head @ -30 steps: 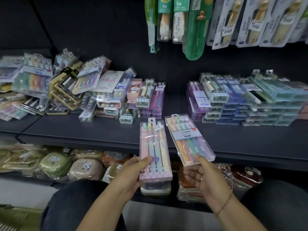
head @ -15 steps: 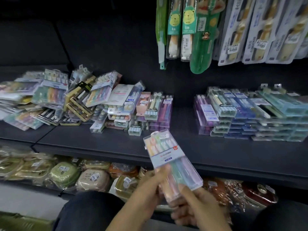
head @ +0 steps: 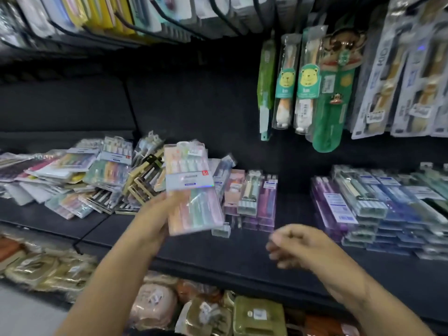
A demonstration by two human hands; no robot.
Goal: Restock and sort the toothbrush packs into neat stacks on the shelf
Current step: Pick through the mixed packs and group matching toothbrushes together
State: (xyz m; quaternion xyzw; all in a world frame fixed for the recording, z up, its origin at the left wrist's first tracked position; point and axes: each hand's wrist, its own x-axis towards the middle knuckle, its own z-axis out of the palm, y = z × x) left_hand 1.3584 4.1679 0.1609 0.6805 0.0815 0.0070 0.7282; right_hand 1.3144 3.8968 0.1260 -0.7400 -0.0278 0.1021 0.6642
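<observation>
My left hand [head: 155,212] grips pastel toothbrush packs [head: 191,190], stacked one on the other, lifted above the black shelf [head: 242,258] in front of a loose jumble of toothbrush packs [head: 80,180] at the left. My right hand [head: 298,246] hovers over the shelf's bare middle with fingers loosely curled and nothing in it; it is blurred. A small pink and purple stack [head: 252,197] stands just right of the held packs. A neat blue, green and purple stack [head: 378,209] fills the shelf's right side.
Carded toothbrushes [head: 305,93] hang from pegs above the right stack. More packs hang on hooks along the top [head: 121,15]. The lower shelf holds wrapped soap boxes [head: 257,316]. The black back wall [head: 189,105] is bare in the middle.
The two packs, held one in each hand, were brought together into my left hand and raised towards the left pile. My right hand let go and drew off to the right. The view tilted up.
</observation>
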